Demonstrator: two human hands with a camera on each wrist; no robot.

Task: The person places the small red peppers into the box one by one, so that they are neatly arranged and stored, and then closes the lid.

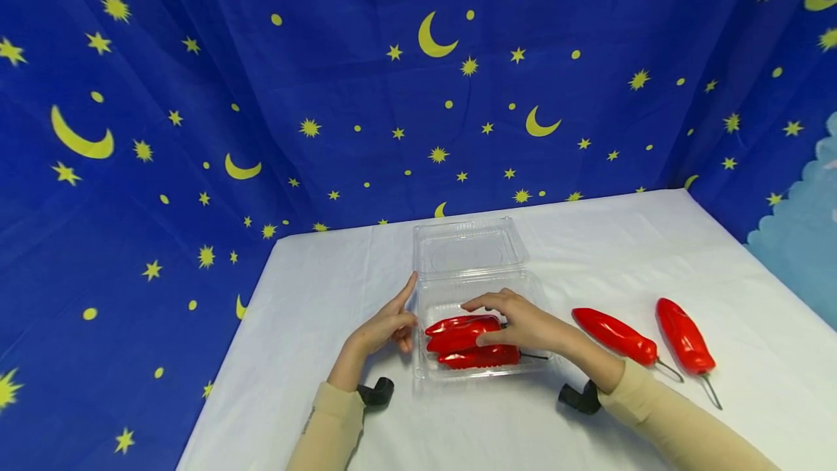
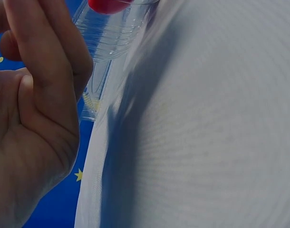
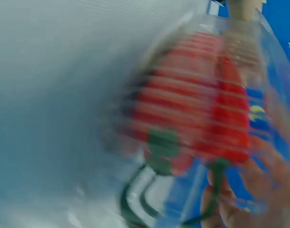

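Observation:
Three glossy red toy chili peppers (image 1: pixel 454 341) lie side by side in a clear plastic clamshell box (image 1: pixel 451 375), its lid (image 1: pixel 467 249) folded back. My right hand (image 1: pixel 531 324) is over the peppers, thumb and fingers spread, the thumb by the middle pepper; contact is unclear. Through the box wall, the blurred right wrist view shows red peppers (image 3: pixel 176 99) with green stems. Beside the box's left wall is my left hand (image 1: pixel 384 327), index finger extended along it, other fingers loosely bent. In the left wrist view, the left hand (image 2: pixel 45 95) holds nothing visible.
Two more red chili peppers, one nearer (image 1: pixel 615 335) and one farther right (image 1: pixel 684 336), lie right of the box on the white tablecloth (image 1: pixel 314 275). Black wrist mounts (image 1: pixel 377 392) show under both sleeves. A blue curtain (image 1: pixel 366 71) with stars and moons hangs behind the table.

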